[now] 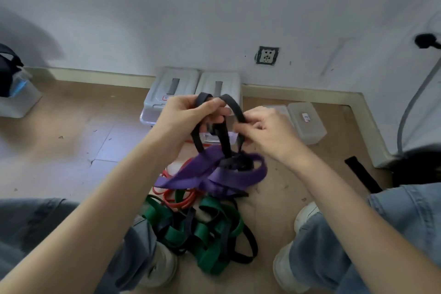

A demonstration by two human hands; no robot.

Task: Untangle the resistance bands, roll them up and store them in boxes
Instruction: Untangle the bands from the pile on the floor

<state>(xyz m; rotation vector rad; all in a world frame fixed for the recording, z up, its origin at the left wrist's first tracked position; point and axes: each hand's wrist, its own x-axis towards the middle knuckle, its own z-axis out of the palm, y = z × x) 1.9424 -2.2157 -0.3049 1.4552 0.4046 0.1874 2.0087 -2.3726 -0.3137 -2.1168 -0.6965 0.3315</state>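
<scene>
My left hand (188,117) grips a black resistance band (224,136) at its upper loops, held up above the floor. My right hand (265,131) pinches the same black band on its right side. The black band runs down into a wide purple band (214,174) that hangs tangled with it. Below, on the floor between my feet, lies a heap of green bands (210,236), thin red bands (181,198) and more black bands, all knotted together.
Two clear lidded boxes (176,88) stand against the wall behind my hands. Smaller clear boxes (307,122) sit at the right. A black strap (362,174) lies on the floor at right, a wall socket (267,55) above. My shoes (288,267) flank the heap.
</scene>
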